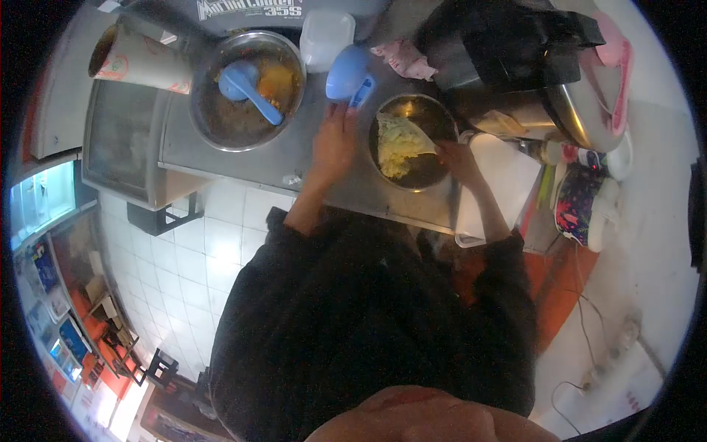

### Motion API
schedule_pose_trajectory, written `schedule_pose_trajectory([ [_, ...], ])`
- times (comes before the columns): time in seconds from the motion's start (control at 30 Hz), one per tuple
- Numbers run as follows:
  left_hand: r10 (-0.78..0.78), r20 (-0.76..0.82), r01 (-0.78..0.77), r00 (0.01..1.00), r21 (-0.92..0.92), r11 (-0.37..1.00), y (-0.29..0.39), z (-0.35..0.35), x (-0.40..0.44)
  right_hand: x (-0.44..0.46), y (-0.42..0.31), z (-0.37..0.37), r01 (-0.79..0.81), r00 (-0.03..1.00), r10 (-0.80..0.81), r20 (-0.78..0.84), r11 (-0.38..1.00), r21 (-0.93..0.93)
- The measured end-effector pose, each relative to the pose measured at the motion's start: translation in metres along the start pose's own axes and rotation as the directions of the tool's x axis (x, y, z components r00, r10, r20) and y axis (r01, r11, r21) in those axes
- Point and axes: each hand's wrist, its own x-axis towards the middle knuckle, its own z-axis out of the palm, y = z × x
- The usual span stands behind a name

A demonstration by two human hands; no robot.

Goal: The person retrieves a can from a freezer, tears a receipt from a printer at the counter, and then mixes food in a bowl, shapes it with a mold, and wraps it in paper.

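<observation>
My left hand (335, 144) has its fingers wrapped round the lower end of a blue scoop (347, 72), which is over the counter between two metal bowls. On the right, my right hand (460, 163) grips the handle end of a pale, translucent spatula (406, 134). The spatula's broad blade lies in the smaller metal bowl (436, 177), over yellow, crumbly food (396, 163). The larger metal bowl (201, 121) at the left holds brownish-orange food and a blue ladle (254, 96).
A tall paper cup stack (143, 62) leans at the upper left. Behind the blue scoop is a white plastic container (327, 40). A white tray (495, 180) and a black-and-metal appliance (515, 55) stand at the right. The counter's front edge (353, 208) runs before my body.
</observation>
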Motion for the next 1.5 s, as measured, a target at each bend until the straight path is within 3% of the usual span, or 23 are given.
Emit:
schedule_pose_trajectory([
  [0.07,0.02,0.049,-0.019,0.999,-0.018,1.0,0.005,-0.014,0.002,-0.004,-0.004,-0.002,0.023,0.999,-0.019,-0.036,0.99,0.138],
  [0.17,0.061,0.131,-0.048,0.99,-0.098,0.994,0.005,-0.024,0.002,-0.009,-0.009,-0.01,-0.049,0.997,0.055,-0.049,0.992,0.116],
  [0.23,0.091,0.163,-0.064,0.982,-0.159,0.985,0.013,-0.027,0.003,-0.013,-0.004,-0.02,-0.083,0.996,0.083,0.015,0.996,-0.026],
  [0.3,-0.07,0.416,0.252,0.907,-0.4,0.881,0.033,-0.035,0.011,-0.02,0.019,-0.026,-0.038,0.999,0.038,-0.001,0.993,0.113],
  [0.37,-0.031,0.438,0.209,0.899,-0.363,0.908,0.02,-0.025,0.017,-0.027,0.014,-0.034,0.012,1.0,-0.006,-0.027,0.968,0.249],
  [0.43,0.006,0.459,0.164,0.888,-0.33,0.93,0.015,-0.019,0.018,-0.042,-0.01,-0.051,-0.193,0.981,0.194,0.014,0.97,0.146],
  [0.5,-0.063,0.563,0.286,0.824,-0.319,0.903,0.022,-0.018,0.017,-0.055,-0.007,-0.058,-0.096,0.992,0.111,-0.066,0.975,0.198],
  [0.57,-0.066,0.546,0.196,0.835,-0.182,0.964,0.037,-0.022,0.016,-0.064,-0.017,-0.071,-0.054,0.995,0.065,-0.072,0.988,0.143],
  [0.63,-0.066,0.526,0.101,0.848,-0.037,0.994,0.047,-0.02,0.013,-0.069,-0.034,-0.08,-0.151,0.986,0.153,-0.07,0.988,0.027],
  [0.7,-0.107,0.633,-0.013,0.767,0.182,0.983,0.043,-0.004,0.005,-0.071,-0.046,-0.083,0.09,0.987,-0.129,-0.1,0.94,-0.328],
  [0.73,-0.124,0.665,-0.062,0.737,0.249,0.967,0.037,0.009,-0.001,-0.071,-0.059,-0.077,0.087,0.986,-0.128,-0.105,0.941,-0.327],
  [0.8,0.163,0.496,-0.277,0.853,0.164,0.947,0.001,0.051,-0.018,-0.067,-0.091,-0.048,-0.12,0.914,-0.211,-0.347,0.676,-0.727],
  [0.83,0.259,0.429,-0.352,0.865,0.151,0.924,-0.004,0.059,-0.022,-0.06,-0.101,-0.031,-0.202,0.943,-0.121,-0.31,0.533,-0.822],
  [0.87,0.121,0.662,-0.239,0.739,0.091,0.967,0.004,0.055,-0.022,-0.061,-0.102,-0.012,-0.192,0.954,-0.136,-0.268,0.412,-0.891],
  [0.93,0.005,0.843,-0.109,0.538,0.064,0.992,0.029,0.04,-0.014,-0.063,-0.097,0.016,-0.137,0.91,-0.334,-0.247,0.321,-0.937],
  [0.97,-0.111,0.838,0.094,0.535,0.071,0.993,0.047,0.027,-0.009,-0.064,-0.095,0.022,-0.128,0.873,-0.421,-0.248,0.292,-0.948],
  [1.03,-0.231,0.829,0.305,0.509,0.077,0.949,0.049,0.021,-0.009,-0.07,-0.09,0.027,-0.107,0.861,-0.463,-0.21,0.239,-0.965],
  [1.1,-0.158,0.913,0.636,0.376,-0.13,0.761,0.028,0.025,-0.004,-0.072,-0.09,0.027,-0.092,0.842,-0.51,-0.179,0.191,-0.977],
  [1.2,-0.058,0.947,0.765,0.316,-0.219,0.606,0.013,0.031,-0.005,-0.082,-0.095,0.02,-0.126,0.871,-0.472,-0.136,0.052,-0.991],
  [1.27,-0.075,0.939,0.772,0.335,-0.228,0.594,0.021,0.025,-0.004,-0.088,-0.101,0.01,-0.083,0.924,-0.365,-0.114,0.1,-0.992],
  [1.4,-0.154,0.91,0.78,0.385,-0.232,0.582,0.029,0.012,-0.002,-0.1,-0.098,0.0,-0.09,0.919,-0.368,-0.14,0.149,-0.985],
  [1.43,-0.154,0.908,0.781,0.389,-0.237,0.578,0.024,0.01,0.0,-0.104,-0.104,-0.005,-0.127,0.943,-0.275,-0.187,0.223,-0.966],
  [1.5,-0.122,0.818,0.6,0.562,-0.303,0.74,0.011,0.006,0.004,-0.107,-0.11,-0.015,-0.159,0.96,-0.177,-0.217,0.29,-0.944],
])
